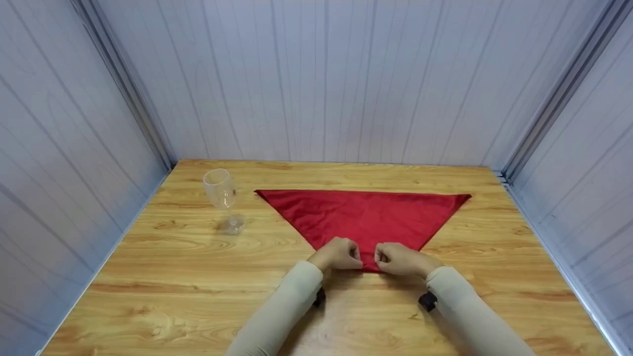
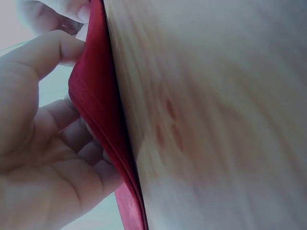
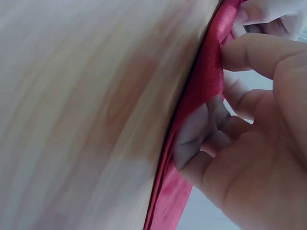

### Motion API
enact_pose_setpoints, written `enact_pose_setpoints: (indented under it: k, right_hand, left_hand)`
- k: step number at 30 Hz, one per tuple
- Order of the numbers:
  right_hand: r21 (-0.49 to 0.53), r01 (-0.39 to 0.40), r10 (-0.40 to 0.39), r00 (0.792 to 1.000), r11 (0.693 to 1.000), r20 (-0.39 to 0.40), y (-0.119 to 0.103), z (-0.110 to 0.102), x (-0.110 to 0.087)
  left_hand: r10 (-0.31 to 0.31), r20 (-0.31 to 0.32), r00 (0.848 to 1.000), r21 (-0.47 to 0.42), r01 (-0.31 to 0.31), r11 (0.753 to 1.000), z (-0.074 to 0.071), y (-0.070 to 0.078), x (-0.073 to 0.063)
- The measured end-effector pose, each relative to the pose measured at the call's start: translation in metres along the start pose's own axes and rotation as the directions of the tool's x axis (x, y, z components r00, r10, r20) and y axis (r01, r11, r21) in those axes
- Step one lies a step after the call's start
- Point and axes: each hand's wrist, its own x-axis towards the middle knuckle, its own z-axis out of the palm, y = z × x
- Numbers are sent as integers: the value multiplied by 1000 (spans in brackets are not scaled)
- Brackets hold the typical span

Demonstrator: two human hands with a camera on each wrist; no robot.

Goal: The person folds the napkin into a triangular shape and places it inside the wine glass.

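Observation:
A red cloth lies on the table with its long straight edge at the back and its sides narrowing toward the front, where the end is turned over. At the left of this front edge, my left hand pinches the fabric between thumb and curled fingers. My right hand does the same a short gap to the right. In the left wrist view the red fold stands up from the wood at the fingertips. The right wrist view shows the folded edge between thumb and fingers.
A clear stemmed glass stands upright at the left of the cloth. The wooden table meets pale panel walls at the back and on both sides.

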Motion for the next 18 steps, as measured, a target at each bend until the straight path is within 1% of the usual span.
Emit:
enact_pose_setpoints:
  k: [2,4,5,6,8,11,12,15,17,18]
  right_hand:
    - [28,-6,6,1000,1000,1,3,0,-1]
    - [48,-2,2,1000,999,1,4,-1,-3]
    - [51,1,-1,1000,999,-2,5,-1,-3]
    - [54,3,-3,1000,999,-5,5,-2,-4]
    - [58,3,-3,1000,998,-6,4,-2,-5]
    - [58,0,0,1000,998,-7,4,-2,-5]
    - [57,-3,3,1000,998,-6,4,-2,-5]
    - [53,0,0,1000,999,-11,5,0,-4]
    - [49,3,-2,1000,999,-18,5,0,-4]
    - [48,4,-3,1000,999,-20,5,0,-4]
  left_hand:
    - [29,1,1000,6,-29,1000,0,-1,2]
    - [90,7,996,11,-90,996,0,-2,2]
    - [129,12,992,11,-129,992,-1,-3,3]
    - [170,19,985,11,-170,985,-2,-4,2]
    - [254,33,967,12,-255,967,-3,-5,1]
    - [340,48,939,44,-342,939,-4,-4,-2]
    - [360,48,932,67,-363,929,-4,-4,-3]
    - [401,37,915,154,-401,903,-3,-1,-8]
    - [409,29,912,194,-407,893,-3,0,-9]
    - [405,26,914,199,-402,894,-3,1,-10]
